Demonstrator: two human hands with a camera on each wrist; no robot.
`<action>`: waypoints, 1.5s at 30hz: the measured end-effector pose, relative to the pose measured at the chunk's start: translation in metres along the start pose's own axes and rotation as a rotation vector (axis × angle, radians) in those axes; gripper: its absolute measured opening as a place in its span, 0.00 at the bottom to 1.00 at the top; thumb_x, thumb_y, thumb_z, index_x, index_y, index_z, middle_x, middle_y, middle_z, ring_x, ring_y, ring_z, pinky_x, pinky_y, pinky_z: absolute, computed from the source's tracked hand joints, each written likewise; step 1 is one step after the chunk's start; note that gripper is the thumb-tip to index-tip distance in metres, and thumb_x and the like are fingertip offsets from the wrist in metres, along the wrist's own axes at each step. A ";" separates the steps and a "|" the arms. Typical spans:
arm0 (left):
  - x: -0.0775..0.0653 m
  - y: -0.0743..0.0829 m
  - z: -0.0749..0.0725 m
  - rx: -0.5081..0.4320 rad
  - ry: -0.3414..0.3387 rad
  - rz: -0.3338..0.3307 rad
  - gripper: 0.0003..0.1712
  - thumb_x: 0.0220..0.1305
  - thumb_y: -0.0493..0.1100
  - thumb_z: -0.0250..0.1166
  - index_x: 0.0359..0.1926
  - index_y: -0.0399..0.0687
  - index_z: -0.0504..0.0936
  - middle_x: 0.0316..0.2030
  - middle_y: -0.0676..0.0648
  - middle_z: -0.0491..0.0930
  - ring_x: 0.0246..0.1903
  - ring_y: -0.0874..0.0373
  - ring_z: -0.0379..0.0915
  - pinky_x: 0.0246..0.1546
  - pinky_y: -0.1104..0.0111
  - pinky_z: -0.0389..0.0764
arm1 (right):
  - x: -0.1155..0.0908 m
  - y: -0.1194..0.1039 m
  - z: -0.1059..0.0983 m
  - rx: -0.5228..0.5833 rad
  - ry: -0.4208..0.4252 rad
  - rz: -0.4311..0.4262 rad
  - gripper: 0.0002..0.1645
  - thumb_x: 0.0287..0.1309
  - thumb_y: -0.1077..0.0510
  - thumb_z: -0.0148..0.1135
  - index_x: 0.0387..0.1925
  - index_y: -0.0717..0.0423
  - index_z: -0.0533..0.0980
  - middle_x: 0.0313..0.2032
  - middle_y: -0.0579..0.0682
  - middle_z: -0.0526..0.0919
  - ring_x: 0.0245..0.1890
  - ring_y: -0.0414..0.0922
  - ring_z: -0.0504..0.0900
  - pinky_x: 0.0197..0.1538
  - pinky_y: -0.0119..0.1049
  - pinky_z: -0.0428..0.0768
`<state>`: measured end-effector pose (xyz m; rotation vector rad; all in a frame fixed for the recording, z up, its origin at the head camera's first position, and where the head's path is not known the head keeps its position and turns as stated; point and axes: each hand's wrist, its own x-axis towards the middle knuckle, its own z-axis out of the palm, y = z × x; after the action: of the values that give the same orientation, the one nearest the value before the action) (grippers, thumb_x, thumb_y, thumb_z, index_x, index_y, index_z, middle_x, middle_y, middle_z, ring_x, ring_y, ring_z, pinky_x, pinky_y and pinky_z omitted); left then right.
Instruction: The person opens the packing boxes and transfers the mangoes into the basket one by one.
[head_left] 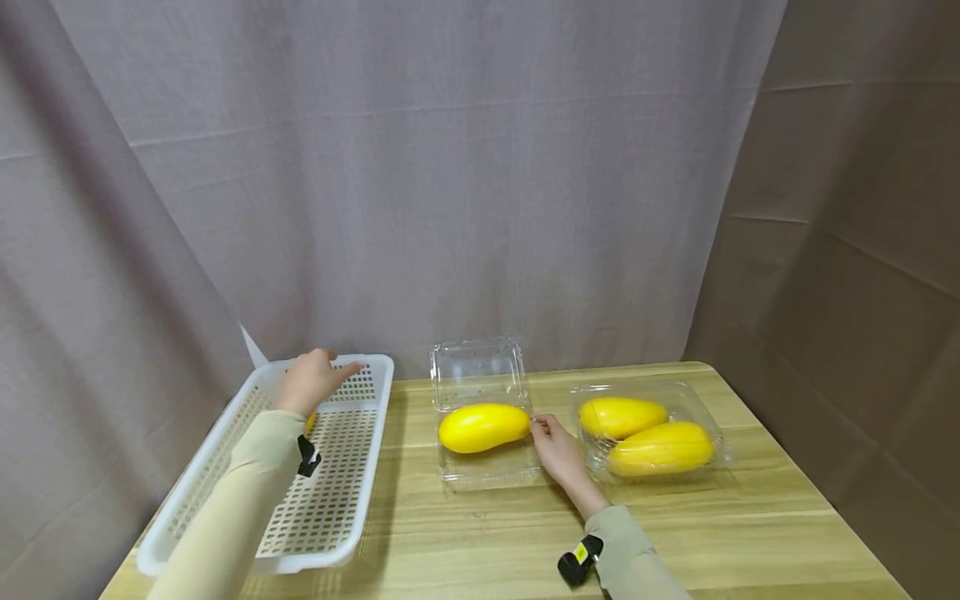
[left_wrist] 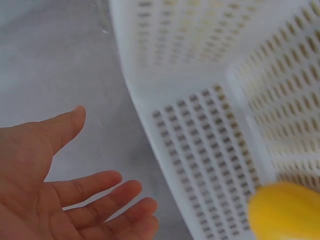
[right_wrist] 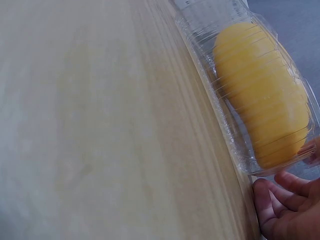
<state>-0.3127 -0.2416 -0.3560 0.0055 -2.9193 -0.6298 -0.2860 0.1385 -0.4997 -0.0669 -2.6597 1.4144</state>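
My left hand [head_left: 309,382] is raised over the far part of a white perforated plastic basket [head_left: 378,450], thumb and fingers spread with nothing between them. A yellow fruit [left_wrist: 285,212] lies inside the basket, mostly hidden behind the arm in the head view. Mid-table stands a clear plastic clamshell box [head_left: 487,481] with its lid [head_left: 480,371] raised at the back. One long, smooth yellow fruit, shaped like a mango [head_left: 482,427], lies in its base. My right hand [head_left: 557,450] holds the box's right edge with its fingertips, close to the fruit's narrow end.
To the right, another clear clamshell box [head_left: 701,408] contains two similar yellow fruits [head_left: 660,448]. The wooden table [head_left: 465,542] meets a grey curtain [head_left: 487,208] behind, with a brown cloth [head_left: 862,333] at the right.
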 end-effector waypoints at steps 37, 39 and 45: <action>-0.001 0.135 0.082 -0.045 -0.130 0.252 0.31 0.65 0.59 0.68 0.59 0.40 0.82 0.51 0.40 0.84 0.48 0.45 0.82 0.43 0.52 0.83 | -0.006 -0.001 0.000 0.025 0.005 0.025 0.27 0.73 0.47 0.48 0.62 0.63 0.73 0.54 0.62 0.82 0.56 0.60 0.79 0.60 0.55 0.74; -0.005 0.137 0.086 -0.053 -0.147 0.264 0.30 0.64 0.58 0.68 0.58 0.40 0.82 0.51 0.40 0.84 0.48 0.44 0.82 0.44 0.52 0.82 | -0.007 0.000 0.000 0.026 0.005 0.025 0.27 0.74 0.48 0.48 0.62 0.63 0.73 0.54 0.63 0.82 0.56 0.60 0.79 0.60 0.55 0.74; -0.011 0.140 0.102 -0.091 -0.215 0.314 0.30 0.62 0.55 0.71 0.57 0.39 0.81 0.51 0.38 0.84 0.49 0.43 0.81 0.49 0.52 0.80 | -0.007 0.000 0.000 0.031 0.003 0.029 0.27 0.74 0.48 0.48 0.62 0.62 0.74 0.54 0.63 0.82 0.56 0.60 0.79 0.59 0.56 0.74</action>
<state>-0.3129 -0.0721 -0.3918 -0.5518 -2.9909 -0.7471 -0.2787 0.1377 -0.5005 -0.1057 -2.6444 1.4621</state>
